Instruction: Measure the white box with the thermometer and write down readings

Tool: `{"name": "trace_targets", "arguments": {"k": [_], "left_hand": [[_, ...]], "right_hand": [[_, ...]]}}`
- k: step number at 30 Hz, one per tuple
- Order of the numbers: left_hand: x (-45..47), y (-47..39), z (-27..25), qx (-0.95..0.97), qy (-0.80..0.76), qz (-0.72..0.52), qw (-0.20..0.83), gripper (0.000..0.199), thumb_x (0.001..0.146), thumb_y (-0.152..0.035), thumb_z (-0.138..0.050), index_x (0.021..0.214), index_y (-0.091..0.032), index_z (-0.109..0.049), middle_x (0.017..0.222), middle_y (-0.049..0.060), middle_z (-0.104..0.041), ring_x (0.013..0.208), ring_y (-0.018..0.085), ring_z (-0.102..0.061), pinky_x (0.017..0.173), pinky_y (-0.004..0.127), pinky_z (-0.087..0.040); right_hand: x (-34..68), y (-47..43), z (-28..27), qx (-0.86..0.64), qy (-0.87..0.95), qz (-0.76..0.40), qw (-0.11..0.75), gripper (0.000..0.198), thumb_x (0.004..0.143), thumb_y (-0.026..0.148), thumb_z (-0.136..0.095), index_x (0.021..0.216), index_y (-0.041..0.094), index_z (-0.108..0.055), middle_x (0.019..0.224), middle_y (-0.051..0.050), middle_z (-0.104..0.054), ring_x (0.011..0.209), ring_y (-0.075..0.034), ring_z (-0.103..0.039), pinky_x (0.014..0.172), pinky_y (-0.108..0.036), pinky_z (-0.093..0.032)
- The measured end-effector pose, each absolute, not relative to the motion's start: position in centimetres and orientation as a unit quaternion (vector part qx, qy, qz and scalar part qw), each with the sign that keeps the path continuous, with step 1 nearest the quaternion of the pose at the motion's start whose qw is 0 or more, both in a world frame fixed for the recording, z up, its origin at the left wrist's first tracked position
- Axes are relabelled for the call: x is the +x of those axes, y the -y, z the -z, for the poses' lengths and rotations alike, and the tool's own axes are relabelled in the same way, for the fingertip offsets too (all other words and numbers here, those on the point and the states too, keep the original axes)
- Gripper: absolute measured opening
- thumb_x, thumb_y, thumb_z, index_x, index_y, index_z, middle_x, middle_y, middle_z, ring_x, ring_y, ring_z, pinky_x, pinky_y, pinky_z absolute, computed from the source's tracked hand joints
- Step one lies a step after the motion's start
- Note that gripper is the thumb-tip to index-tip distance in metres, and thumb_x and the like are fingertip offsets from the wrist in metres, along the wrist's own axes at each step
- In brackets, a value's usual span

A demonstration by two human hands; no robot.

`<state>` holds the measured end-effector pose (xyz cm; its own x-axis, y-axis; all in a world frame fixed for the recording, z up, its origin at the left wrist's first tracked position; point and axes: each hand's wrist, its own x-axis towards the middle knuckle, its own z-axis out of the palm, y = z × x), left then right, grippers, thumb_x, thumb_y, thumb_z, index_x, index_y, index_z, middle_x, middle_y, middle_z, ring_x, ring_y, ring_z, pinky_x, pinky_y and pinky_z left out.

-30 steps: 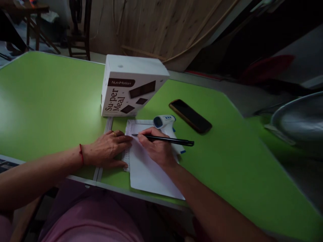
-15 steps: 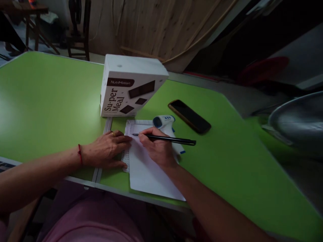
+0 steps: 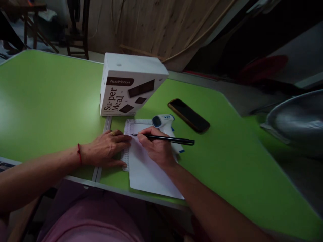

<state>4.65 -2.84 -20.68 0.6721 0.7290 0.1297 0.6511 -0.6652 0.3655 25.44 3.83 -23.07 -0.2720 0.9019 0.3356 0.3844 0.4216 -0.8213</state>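
Note:
My right hand (image 3: 157,148) grips a black pen (image 3: 171,138), its tip near the upper left of a white sheet of paper (image 3: 148,178). My left hand (image 3: 108,149) lies flat with fingers stretched out, its fingertips on the sheet's left edge. Along the top and left of the sheet shows a pale, finely marked border (image 3: 128,126); I cannot tell whether it is a ruler or a printed sheet beneath. Just beyond my right hand lies a white and blue infrared thermometer (image 3: 165,126), its handle partly hidden by that hand.
A white NutriMotion box (image 3: 133,87) stands upright behind the paper on the green table (image 3: 55,101). A smartphone (image 3: 189,116) lies to the right of the box. Beyond the table are a wooden chair (image 3: 77,37) and, at right, a shiny metal basin (image 3: 297,117).
The whole view has shifted very slightly. Both hands and the pen keep nearly the same place on the paper.

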Motion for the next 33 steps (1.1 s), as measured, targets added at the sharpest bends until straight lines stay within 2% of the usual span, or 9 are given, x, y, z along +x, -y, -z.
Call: {"name": "trace_targets", "arguments": {"k": [13, 19, 25, 33], "left_hand": [[4.68, 2.72, 20.87, 0.902, -0.381, -0.136, 0.153, 0.064, 0.09, -0.051, -0.068, 0.132, -0.004, -0.059, 0.144, 0.023, -0.056, 0.125, 0.04, -0.054, 0.102, 0.053, -0.046], [4.62, 2.71, 20.96, 0.901, -0.382, -0.144, 0.148, 0.061, 0.089, -0.051, -0.069, 0.131, -0.009, -0.06, 0.143, 0.022, -0.058, 0.123, 0.038, -0.055, 0.102, 0.051, -0.045], [4.58, 2.77, 20.9, 0.9, -0.382, -0.144, 0.153, 0.062, 0.089, -0.051, -0.069, 0.131, -0.007, -0.06, 0.143, 0.023, -0.057, 0.124, 0.039, -0.054, 0.102, 0.052, -0.045], [4.62, 2.66, 20.84, 0.902, -0.379, -0.14, 0.149, 0.061, 0.09, -0.053, -0.067, 0.131, -0.008, -0.06, 0.143, 0.022, -0.058, 0.125, 0.038, -0.054, 0.104, 0.051, -0.045]], "right_hand": [[25.37, -3.74, 23.33, -0.451, 0.721, -0.315, 0.421, 0.012, 0.076, 0.033, -0.061, 0.07, 0.023, -0.06, 0.06, 0.001, -0.059, 0.057, -0.016, -0.054, 0.058, -0.031, -0.047], [25.27, -3.68, 23.11, -0.448, 0.731, -0.299, 0.419, 0.012, 0.075, 0.034, -0.061, 0.068, 0.024, -0.06, 0.06, 0.001, -0.061, 0.057, -0.015, -0.054, 0.058, -0.03, -0.047], [25.48, -3.72, 23.21, -0.461, 0.709, -0.327, 0.422, 0.012, 0.077, 0.033, -0.062, 0.069, 0.024, -0.059, 0.055, 0.003, -0.055, 0.053, -0.015, -0.051, 0.057, -0.031, -0.047], [25.3, -3.77, 23.23, -0.449, 0.725, -0.301, 0.427, 0.012, 0.075, 0.033, -0.06, 0.067, 0.024, -0.06, 0.06, 0.001, -0.062, 0.058, -0.015, -0.053, 0.06, -0.031, -0.048]]}}
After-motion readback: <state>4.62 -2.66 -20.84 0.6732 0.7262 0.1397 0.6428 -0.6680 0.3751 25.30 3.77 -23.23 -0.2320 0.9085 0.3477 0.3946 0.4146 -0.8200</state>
